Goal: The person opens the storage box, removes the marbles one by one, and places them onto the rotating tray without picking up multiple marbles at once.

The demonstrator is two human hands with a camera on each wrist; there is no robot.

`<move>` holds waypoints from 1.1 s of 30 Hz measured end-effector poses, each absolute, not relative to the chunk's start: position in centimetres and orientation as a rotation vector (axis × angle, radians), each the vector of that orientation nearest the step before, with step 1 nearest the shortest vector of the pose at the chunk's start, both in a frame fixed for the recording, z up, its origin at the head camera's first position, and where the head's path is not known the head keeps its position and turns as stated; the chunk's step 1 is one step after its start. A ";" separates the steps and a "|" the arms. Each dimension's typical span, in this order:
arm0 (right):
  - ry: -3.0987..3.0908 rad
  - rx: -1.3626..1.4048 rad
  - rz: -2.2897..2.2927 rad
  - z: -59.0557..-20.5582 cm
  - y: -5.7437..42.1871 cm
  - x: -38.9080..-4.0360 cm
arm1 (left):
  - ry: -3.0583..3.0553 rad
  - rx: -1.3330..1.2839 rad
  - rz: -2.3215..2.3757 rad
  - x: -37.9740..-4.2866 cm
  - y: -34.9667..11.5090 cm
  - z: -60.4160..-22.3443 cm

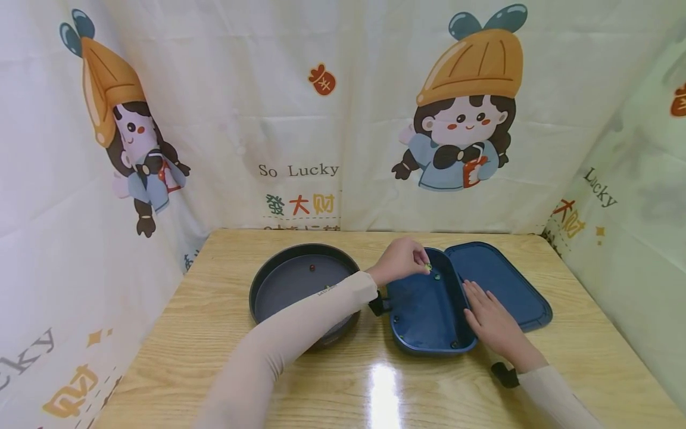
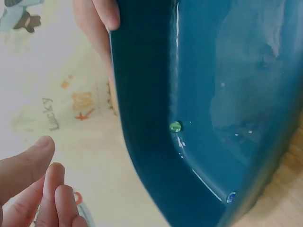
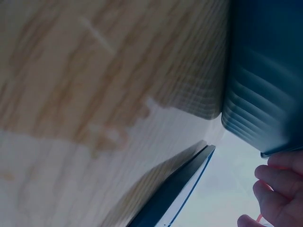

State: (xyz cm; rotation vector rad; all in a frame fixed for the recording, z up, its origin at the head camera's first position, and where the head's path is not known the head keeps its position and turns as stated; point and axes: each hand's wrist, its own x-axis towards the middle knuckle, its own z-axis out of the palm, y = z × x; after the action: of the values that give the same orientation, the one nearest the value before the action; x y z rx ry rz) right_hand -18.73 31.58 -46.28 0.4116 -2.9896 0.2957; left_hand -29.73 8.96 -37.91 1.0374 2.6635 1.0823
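In the head view, my left hand (image 1: 403, 260) is over the far left side of a blue rectangular box (image 1: 423, 316). Its thumb and fingertips pinch a small yellow-green marble (image 1: 428, 267); from the left wrist that marble is hidden. A green marble (image 2: 175, 126) lies inside at the foot of the wall, with a blue marble (image 2: 231, 197) towards the end. More small marbles sit by the near corners. My right hand (image 1: 495, 325) rests flat against the box's right side, fingers straight, fingertips at the rim (image 2: 111, 52) in the left wrist view.
A round dark pan (image 1: 284, 286) stands to the left, partly covered by my left sleeve (image 1: 300, 328), with a red marble (image 1: 312, 268) in it. The blue lid (image 1: 498, 280) lies right of the box. A printed curtain (image 1: 370, 131) borders the wooden table (image 1: 203, 322).
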 end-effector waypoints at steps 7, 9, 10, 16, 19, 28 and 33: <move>-2.992 0.416 0.315 -46.3 31.6 -18.6 | 2.596 1.031 1.050 -28.4 5.3 -37.4; -2.992 0.416 0.317 -46.3 31.5 -18.7 | 2.571 1.030 1.061 -28.3 4.0 -37.5; -2.992 0.416 0.317 -46.3 31.5 -18.7 | 2.561 1.024 1.070 -28.4 3.4 -37.5; -3.001 0.415 0.319 -46.3 31.5 -18.7 | 2.563 0.965 1.101 -29.0 -0.8 -37.8; -3.005 0.411 0.323 -46.2 31.5 -18.7 | 2.595 0.944 1.090 -29.4 -2.7 -38.3; -3.002 0.425 0.315 -46.4 31.8 -18.9 | 2.556 1.028 0.936 -31.1 -7.4 -42.3; -3.009 0.424 0.316 -46.5 31.9 -18.9 | 2.474 1.099 0.819 -31.6 -8.8 -44.5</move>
State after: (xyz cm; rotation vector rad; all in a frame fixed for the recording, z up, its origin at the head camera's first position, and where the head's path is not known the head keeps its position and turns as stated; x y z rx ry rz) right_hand -18.87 31.89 -46.51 0.4240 -3.0094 0.3162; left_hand -31.65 -8.78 -44.47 1.0987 2.4738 0.8186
